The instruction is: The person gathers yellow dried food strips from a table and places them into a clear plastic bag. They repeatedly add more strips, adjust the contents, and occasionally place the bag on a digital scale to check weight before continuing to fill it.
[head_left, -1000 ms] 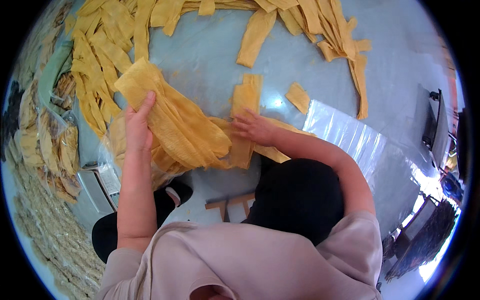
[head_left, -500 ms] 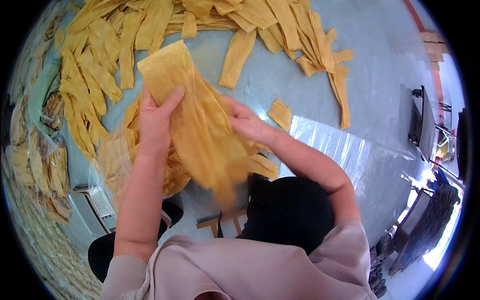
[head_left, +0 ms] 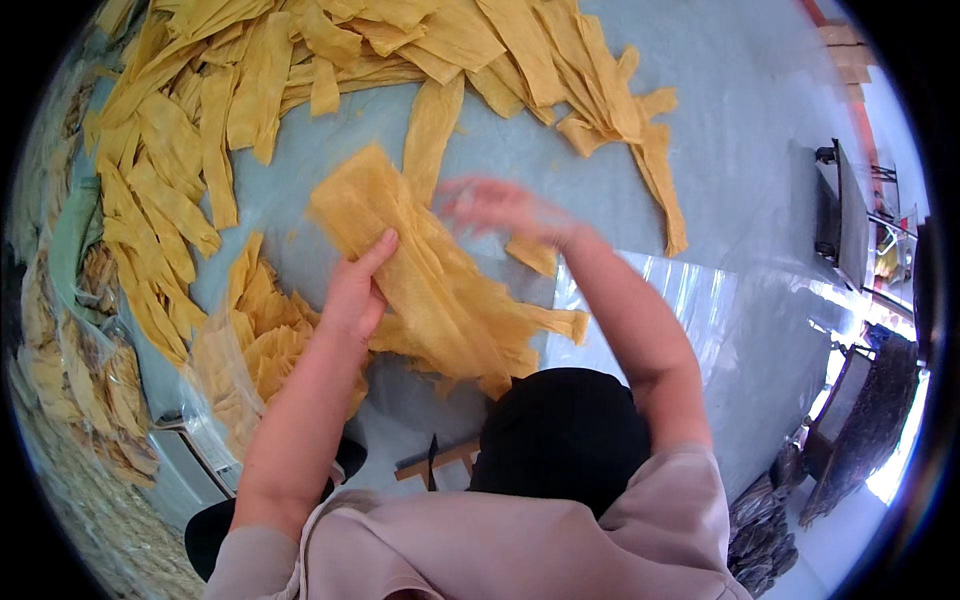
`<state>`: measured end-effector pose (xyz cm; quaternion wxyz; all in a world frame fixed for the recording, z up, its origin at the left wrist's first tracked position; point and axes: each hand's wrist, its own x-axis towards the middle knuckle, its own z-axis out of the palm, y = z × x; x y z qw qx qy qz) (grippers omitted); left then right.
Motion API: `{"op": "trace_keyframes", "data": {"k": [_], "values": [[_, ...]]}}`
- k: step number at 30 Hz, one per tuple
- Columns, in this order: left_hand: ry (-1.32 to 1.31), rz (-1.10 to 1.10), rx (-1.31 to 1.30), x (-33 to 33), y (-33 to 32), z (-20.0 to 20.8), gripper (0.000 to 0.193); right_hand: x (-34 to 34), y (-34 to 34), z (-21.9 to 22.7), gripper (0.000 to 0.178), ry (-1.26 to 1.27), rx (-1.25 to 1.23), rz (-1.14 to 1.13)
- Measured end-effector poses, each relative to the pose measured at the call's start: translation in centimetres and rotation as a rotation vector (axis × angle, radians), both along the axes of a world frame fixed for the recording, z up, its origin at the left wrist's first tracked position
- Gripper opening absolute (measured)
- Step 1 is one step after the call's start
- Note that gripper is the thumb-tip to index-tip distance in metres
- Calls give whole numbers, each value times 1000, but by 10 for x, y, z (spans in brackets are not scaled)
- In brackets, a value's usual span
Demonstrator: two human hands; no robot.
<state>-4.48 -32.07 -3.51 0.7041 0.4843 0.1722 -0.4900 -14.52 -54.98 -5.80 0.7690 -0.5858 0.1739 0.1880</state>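
Note:
My left hand is closed around a bundle of long, flat, crinkled yellow strips, its thumb lying across the top. The bundle slants from upper left down toward my lap, and its lower end is loose and slightly blurred. Beyond it, my right hand is off the bundle, smeared by motion; its fingers look stretched out, with nothing visible in them. Beneath that wrist lies a small yellow piece on the grey surface. Left of the bundle, a clear plastic bag holds more folded yellow strips.
A wide heap of yellow strips curves across the far side and down the left. A clear plastic sheet lies at right. A metal-edged box is low left; a flat wheeled cart stands far right. My dark-covered knee is below.
My right hand has come off the bundle and moved up and away from it. My left hand has shifted right and toward me, still gripping the bundle. The whole view has shifted slightly.

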Motion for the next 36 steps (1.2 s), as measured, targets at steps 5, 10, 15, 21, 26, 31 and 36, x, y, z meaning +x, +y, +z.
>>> {"op": "trace_keyframes", "data": {"k": [5, 10, 15, 21, 26, 31, 36], "values": [[-44, 64, 29, 9, 23, -8, 48, -30, -192, -97, 62, 275, -1571, -558], [-35, 112, 159, 21, 68, -2, 44, -43, -227, -126, 76, 573, -1532, -453], [74, 189, 198, 7, 80, -9, 43, -13, -216, -116, 76, 737, -1301, -397], [165, 138, 153, -2, 65, -12, 42, -7, -219, -117, 66, 696, -1277, -366], [135, 94, 157, -2, 65, -11, 43, -10, -149, -116, 59, 518, -1315, -455], [83, 114, 122, -11, 77, -5, 42, -47, 38, -112, 58, 435, -767, -731], [104, 176, 149, -14, 97, -1, 44, -64, 136, -67, 54, 680, -104, -400]]}}
